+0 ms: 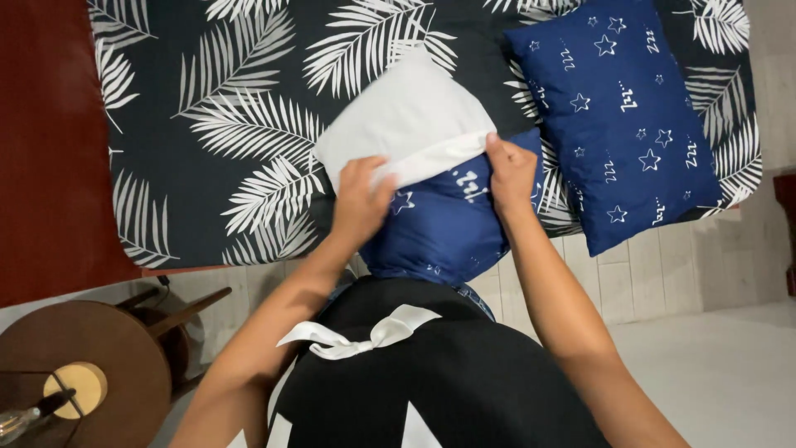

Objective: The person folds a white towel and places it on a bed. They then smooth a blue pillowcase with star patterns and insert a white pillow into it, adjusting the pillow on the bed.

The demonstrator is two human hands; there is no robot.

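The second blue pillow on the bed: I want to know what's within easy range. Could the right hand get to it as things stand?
Probably yes: the blue star pillow lies uncovered just beside the right hand, though that hand grips the white case.

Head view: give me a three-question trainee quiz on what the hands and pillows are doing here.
1. True or false: both hands grip the edge of the blue star-print cover.
2. Which is half uncovered: A) the white pillow, B) the second blue pillow?
3. What pattern is on the dark bedspread?

Key:
1. True: the left hand and right hand hold the blue star-print cover at its opening.
2. A: the white pillow sticks out; the second blue pillow lies fully covered.
3. White palm leaves on the bedspread.
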